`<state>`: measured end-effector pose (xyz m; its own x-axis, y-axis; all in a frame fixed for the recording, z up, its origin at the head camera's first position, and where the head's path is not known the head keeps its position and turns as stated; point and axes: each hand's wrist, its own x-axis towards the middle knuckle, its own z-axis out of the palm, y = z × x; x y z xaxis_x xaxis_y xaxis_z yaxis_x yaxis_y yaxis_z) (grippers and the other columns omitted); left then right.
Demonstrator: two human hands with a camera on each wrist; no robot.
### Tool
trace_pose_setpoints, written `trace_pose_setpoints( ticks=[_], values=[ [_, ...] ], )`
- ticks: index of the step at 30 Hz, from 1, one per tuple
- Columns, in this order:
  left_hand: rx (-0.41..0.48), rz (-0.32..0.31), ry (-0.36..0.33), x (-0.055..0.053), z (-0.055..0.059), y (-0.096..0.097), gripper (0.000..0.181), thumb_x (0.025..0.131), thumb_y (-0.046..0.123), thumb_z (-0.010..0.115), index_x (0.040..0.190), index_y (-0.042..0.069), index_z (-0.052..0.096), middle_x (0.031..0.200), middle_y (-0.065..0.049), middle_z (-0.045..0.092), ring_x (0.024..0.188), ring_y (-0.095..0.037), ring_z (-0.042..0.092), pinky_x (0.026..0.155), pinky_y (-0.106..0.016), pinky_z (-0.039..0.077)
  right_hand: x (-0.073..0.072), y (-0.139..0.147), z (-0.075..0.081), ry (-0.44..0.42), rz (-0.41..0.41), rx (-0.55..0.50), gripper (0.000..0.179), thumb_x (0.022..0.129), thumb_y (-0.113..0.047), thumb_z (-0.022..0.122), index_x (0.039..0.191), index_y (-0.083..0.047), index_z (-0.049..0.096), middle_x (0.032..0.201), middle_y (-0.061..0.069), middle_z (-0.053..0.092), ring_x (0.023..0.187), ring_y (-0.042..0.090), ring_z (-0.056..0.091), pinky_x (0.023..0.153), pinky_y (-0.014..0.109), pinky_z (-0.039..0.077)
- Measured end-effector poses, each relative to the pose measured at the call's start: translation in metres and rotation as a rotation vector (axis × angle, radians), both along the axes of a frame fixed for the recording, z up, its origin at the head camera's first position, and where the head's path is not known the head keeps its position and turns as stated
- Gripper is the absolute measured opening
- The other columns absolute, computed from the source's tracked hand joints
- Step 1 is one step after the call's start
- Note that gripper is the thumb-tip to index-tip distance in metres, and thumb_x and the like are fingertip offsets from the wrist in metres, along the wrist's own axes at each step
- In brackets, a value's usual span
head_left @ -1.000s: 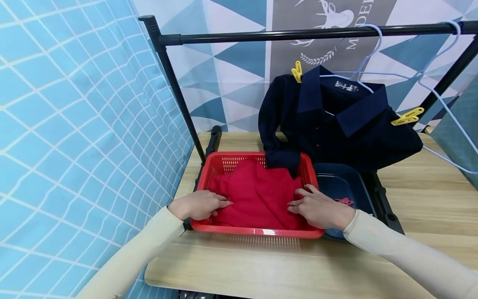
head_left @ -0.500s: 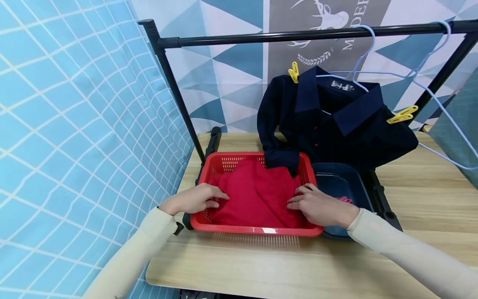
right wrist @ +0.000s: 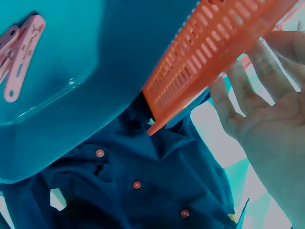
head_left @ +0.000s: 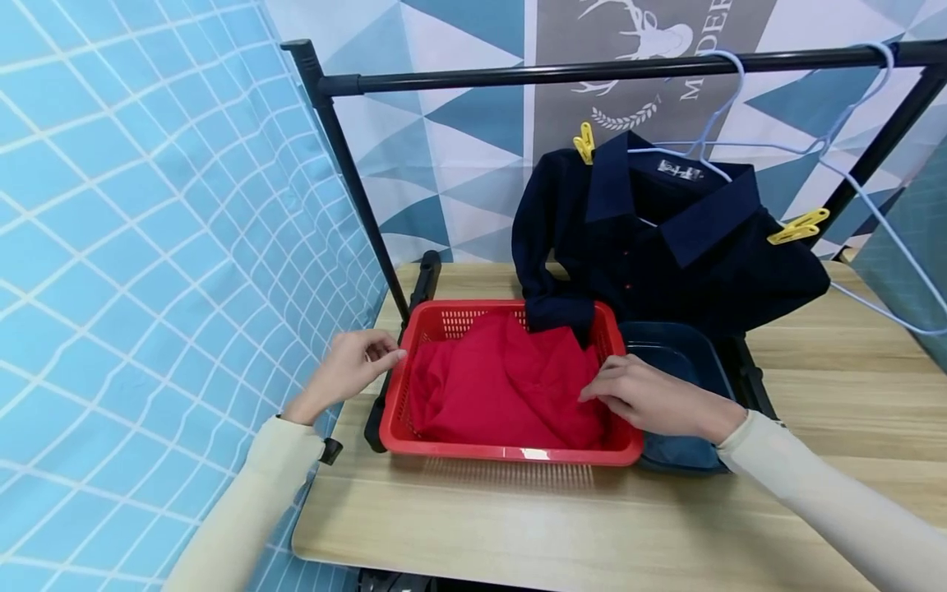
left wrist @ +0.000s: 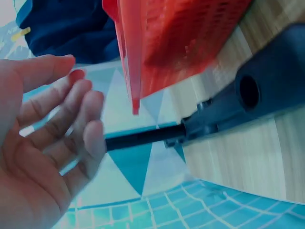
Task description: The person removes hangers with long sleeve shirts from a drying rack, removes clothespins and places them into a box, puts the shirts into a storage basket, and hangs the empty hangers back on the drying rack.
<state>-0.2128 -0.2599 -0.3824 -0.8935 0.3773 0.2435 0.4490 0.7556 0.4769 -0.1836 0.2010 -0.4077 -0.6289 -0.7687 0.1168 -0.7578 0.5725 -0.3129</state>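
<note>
Hovering just beside the left rim of the red basket: your left hand, holding nothing, fingers loosely bent and slightly parted, thumb near the index fingertip. Your right hand: above the basket's right rim, fingers parted and reaching inward; whether their tips touch the cloth cannot be told. Red cloth: 1 rumpled piece, lying inside the basket and covering most of its floor. Basket: 1, slotted walls, standing in front of you on the wood-grain table. Dark blue tray: 1, just right of the basket, partly hidden by your right hand; pink clips lie inside. Navy shirt: 1, hanging behind basket and tray, 1 sleeve draped into the basket's far right part. Yellow clips: 2, 1 at each shoulder. Black rail: 1, spanning above the shirt.
</note>
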Motion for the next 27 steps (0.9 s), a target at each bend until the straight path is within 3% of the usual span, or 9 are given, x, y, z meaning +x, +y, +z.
trace_pose_setpoints(
  ticks=[4, 9, 16, 27],
  values=[
    [-0.017, 0.086, -0.07, 0.0, -0.005, -0.007, 0.02, 0.099, 0.027, 0.072, 0.089, 0.01, 0.075, 0.075, 0.002, 0.067, 0.065, -0.014, 0.058, 0.057, -0.031, 0.049, 0.0, 0.005, 0.001, -0.025, -0.032, -0.03, 0.033, 0.089, -0.001, 0.078, 0.118, -0.018, 0.078, 0.109, -0.008, 0.071, 0.099, 0.011, 0.055, 0.083, 0.032, 0.057],
    [-0.049, 0.143, -0.171, 0.001, -0.019, -0.013, 0.028, 0.099, 0.037, 0.071, 0.084, 0.013, 0.072, 0.066, 0.001, 0.061, 0.058, -0.015, 0.053, 0.052, -0.031, 0.044, 0.0, 0.009, 0.0, -0.027, -0.024, -0.061, 0.033, 0.09, 0.002, 0.076, 0.117, -0.016, 0.078, 0.108, -0.007, 0.07, 0.097, 0.011, 0.055, 0.082, 0.03, 0.057],
    [-0.025, 0.101, -0.361, 0.0, -0.027, -0.013, 0.032, 0.101, 0.038, 0.068, 0.081, 0.014, 0.07, 0.067, -0.006, 0.063, 0.062, -0.022, 0.06, 0.055, -0.032, 0.048, 0.002, 0.016, -0.001, -0.078, -0.043, -0.087, 0.033, 0.092, 0.003, 0.073, 0.117, -0.017, 0.077, 0.107, -0.008, 0.068, 0.095, 0.009, 0.055, 0.081, 0.026, 0.057],
    [0.034, 0.092, -0.463, 0.001, -0.026, -0.012, 0.036, 0.105, 0.034, 0.062, 0.079, 0.009, 0.066, 0.072, -0.01, 0.066, 0.068, -0.034, 0.065, 0.061, -0.04, 0.054, 0.002, 0.017, -0.004, -0.069, -0.029, -0.109, 0.033, 0.091, 0.005, 0.072, 0.116, -0.016, 0.078, 0.105, -0.009, 0.067, 0.095, 0.009, 0.055, 0.081, 0.026, 0.057]
  ],
)
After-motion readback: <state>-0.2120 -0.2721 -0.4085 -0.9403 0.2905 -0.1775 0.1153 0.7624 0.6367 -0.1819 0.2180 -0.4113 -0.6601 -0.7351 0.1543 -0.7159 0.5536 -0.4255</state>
